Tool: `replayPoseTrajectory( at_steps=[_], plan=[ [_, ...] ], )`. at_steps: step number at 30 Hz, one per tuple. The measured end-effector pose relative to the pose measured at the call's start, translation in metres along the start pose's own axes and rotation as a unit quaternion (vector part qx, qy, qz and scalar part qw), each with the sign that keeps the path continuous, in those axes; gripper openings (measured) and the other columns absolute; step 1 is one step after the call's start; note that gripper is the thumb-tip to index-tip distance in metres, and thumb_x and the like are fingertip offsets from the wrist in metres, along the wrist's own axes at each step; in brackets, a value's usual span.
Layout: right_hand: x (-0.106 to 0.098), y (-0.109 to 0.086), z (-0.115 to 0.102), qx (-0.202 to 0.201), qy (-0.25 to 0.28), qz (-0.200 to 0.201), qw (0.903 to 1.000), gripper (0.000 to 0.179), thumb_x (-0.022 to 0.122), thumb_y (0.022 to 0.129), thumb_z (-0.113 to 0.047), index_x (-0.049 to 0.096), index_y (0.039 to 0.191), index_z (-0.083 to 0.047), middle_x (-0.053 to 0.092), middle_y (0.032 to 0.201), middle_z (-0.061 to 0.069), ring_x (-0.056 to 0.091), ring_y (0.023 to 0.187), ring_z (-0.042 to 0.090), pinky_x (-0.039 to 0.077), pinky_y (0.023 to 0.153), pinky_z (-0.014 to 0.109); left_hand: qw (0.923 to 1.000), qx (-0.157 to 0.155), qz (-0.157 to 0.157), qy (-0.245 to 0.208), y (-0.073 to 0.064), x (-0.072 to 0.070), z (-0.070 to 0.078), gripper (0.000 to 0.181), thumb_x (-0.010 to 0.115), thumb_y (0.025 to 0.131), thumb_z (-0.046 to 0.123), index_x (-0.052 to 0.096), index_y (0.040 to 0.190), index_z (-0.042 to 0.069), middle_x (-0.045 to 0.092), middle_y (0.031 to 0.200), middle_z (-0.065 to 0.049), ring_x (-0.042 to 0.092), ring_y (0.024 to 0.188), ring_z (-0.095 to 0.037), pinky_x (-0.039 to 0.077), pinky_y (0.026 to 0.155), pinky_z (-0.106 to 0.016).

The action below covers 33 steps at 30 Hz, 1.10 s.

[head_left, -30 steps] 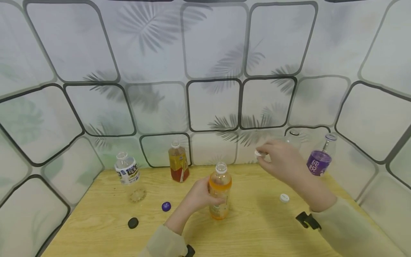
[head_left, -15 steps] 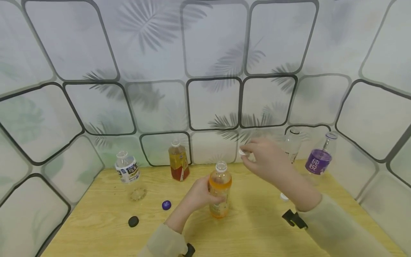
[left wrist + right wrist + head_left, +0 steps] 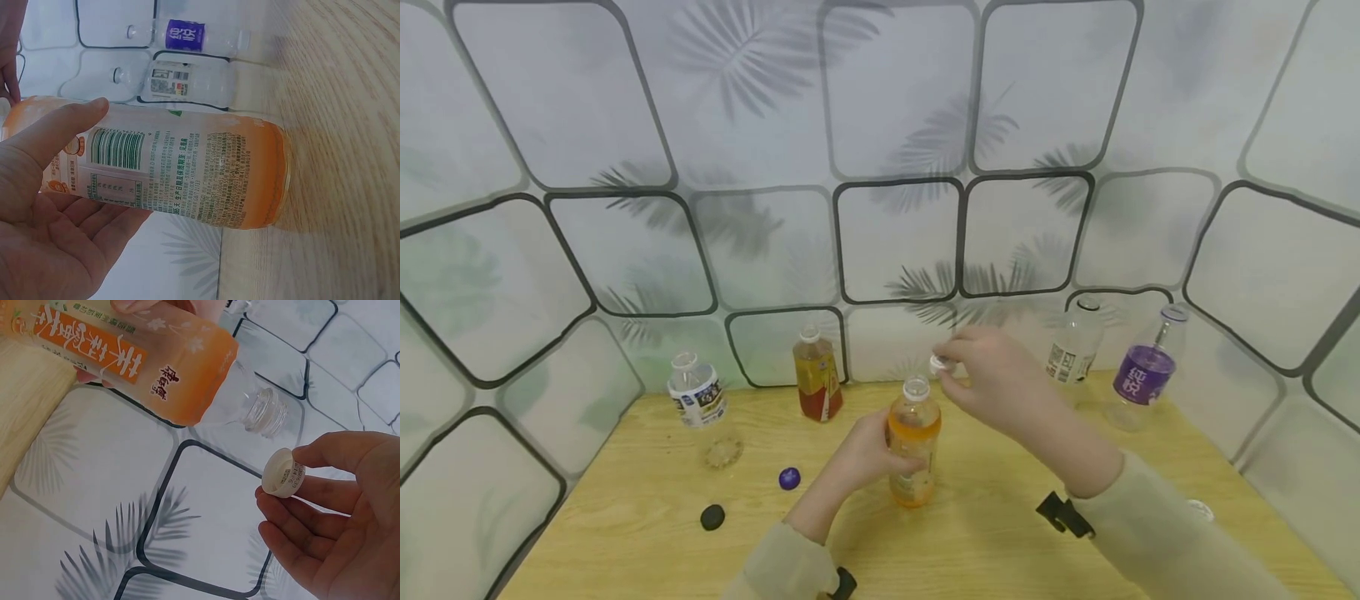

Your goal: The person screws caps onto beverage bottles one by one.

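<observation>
My left hand (image 3: 867, 454) grips an orange-labelled plastic bottle (image 3: 917, 433) round its side, upright on the wooden table. In the left wrist view the thumb (image 3: 75, 122) lies across the label near the barcode. The bottle's neck (image 3: 267, 412) is bare, its screw threads showing. Just up and to the right of that neck, my right hand (image 3: 1000, 379) pinches a white bottle cap (image 3: 282, 474) between thumb and fingers. In the right wrist view the cap's hollow side faces toward the bottle mouth, with a small gap between them.
Back left stand a clear bottle with a white-blue label (image 3: 698, 396) and a yellow-labelled bottle (image 3: 817, 379). At the back right are a clear bottle (image 3: 1072, 350) and a purple-labelled one (image 3: 1144, 375). A purple cap (image 3: 789, 478), a black cap (image 3: 712, 517) and a white cap (image 3: 1201, 509) lie on the table.
My right hand has moved left with the white cap, closer to the orange-labelled bottle's mouth. The left hand and its bottle have stayed in place.
</observation>
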State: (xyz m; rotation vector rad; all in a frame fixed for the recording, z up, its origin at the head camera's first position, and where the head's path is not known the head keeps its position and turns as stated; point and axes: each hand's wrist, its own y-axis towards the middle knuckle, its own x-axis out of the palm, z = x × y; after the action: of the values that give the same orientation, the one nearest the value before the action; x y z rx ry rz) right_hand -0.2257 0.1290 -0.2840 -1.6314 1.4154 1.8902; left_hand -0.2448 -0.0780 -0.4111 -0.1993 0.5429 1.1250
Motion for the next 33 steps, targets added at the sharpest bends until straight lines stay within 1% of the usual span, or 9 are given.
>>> replayPoseTrajectory(
  at_steps=[4, 10, 15, 19, 24, 33],
  plan=[
    [0.003, 0.000, -0.006, -0.014, -0.001, 0.007, 0.9999, 0.024, 0.079, 0.091, -0.012, 0.080, 0.114, -0.004, 0.079, 0.107, 0.009, 0.075, 0.097, 0.026, 0.065, 0.084, 0.039, 1.0000, -0.002, 0.000, -0.002, 0.000, 0.000, -0.001, 0.055, 0.090, 0.083, 0.009, 0.065, 0.132, 0.004, 0.075, 0.128, -0.016, 0.072, 0.120, -0.037, 0.059, 0.104, -0.054],
    [0.006, 0.000, -0.013, -0.024, 0.006, 0.019, 0.9995, 0.024, 0.080, 0.089, -0.009, 0.079, 0.112, -0.003, 0.078, 0.104, 0.009, 0.074, 0.092, 0.023, 0.065, 0.080, 0.036, 1.0000, 0.000, -0.001, 0.001, 0.000, 0.000, -0.001, 0.056, 0.090, 0.084, 0.011, 0.065, 0.133, 0.005, 0.075, 0.129, -0.015, 0.072, 0.119, -0.035, 0.059, 0.103, -0.052],
    [0.009, 0.001, -0.017, -0.037, 0.007, 0.023, 0.9990, 0.022, 0.081, 0.088, -0.009, 0.079, 0.110, -0.002, 0.078, 0.102, 0.009, 0.074, 0.091, 0.022, 0.064, 0.080, 0.036, 0.9999, -0.004, -0.005, -0.010, -0.001, 0.000, -0.001, 0.056, 0.089, 0.086, 0.012, 0.064, 0.136, 0.005, 0.074, 0.131, -0.015, 0.071, 0.121, -0.035, 0.058, 0.105, -0.053],
    [0.010, 0.001, -0.019, -0.040, 0.004, 0.020, 0.9990, 0.022, 0.081, 0.089, -0.010, 0.079, 0.110, -0.002, 0.078, 0.101, 0.008, 0.074, 0.092, 0.023, 0.064, 0.083, 0.037, 0.9999, -0.001, -0.008, -0.008, -0.002, 0.000, -0.001, 0.057, 0.088, 0.086, 0.011, 0.063, 0.136, 0.002, 0.074, 0.131, -0.016, 0.071, 0.121, -0.036, 0.059, 0.104, -0.054],
    [0.011, 0.002, -0.020, -0.039, -0.001, 0.015, 0.9991, 0.024, 0.081, 0.090, -0.011, 0.079, 0.111, -0.002, 0.078, 0.102, 0.008, 0.074, 0.094, 0.025, 0.063, 0.086, 0.040, 0.9999, -0.004, -0.006, -0.010, -0.002, 0.000, -0.001, 0.056, 0.089, 0.086, 0.011, 0.063, 0.135, 0.003, 0.074, 0.130, -0.016, 0.072, 0.120, -0.036, 0.059, 0.104, -0.053],
    [0.013, 0.001, -0.022, -0.041, -0.010, 0.012, 0.9990, 0.023, 0.081, 0.091, -0.012, 0.080, 0.111, -0.003, 0.078, 0.101, 0.007, 0.074, 0.094, 0.024, 0.063, 0.085, 0.039, 1.0000, 0.001, -0.002, -0.006, -0.003, -0.001, -0.001, 0.055, 0.089, 0.085, 0.011, 0.064, 0.133, 0.004, 0.075, 0.129, -0.016, 0.072, 0.118, -0.035, 0.060, 0.102, -0.052]
  ],
)
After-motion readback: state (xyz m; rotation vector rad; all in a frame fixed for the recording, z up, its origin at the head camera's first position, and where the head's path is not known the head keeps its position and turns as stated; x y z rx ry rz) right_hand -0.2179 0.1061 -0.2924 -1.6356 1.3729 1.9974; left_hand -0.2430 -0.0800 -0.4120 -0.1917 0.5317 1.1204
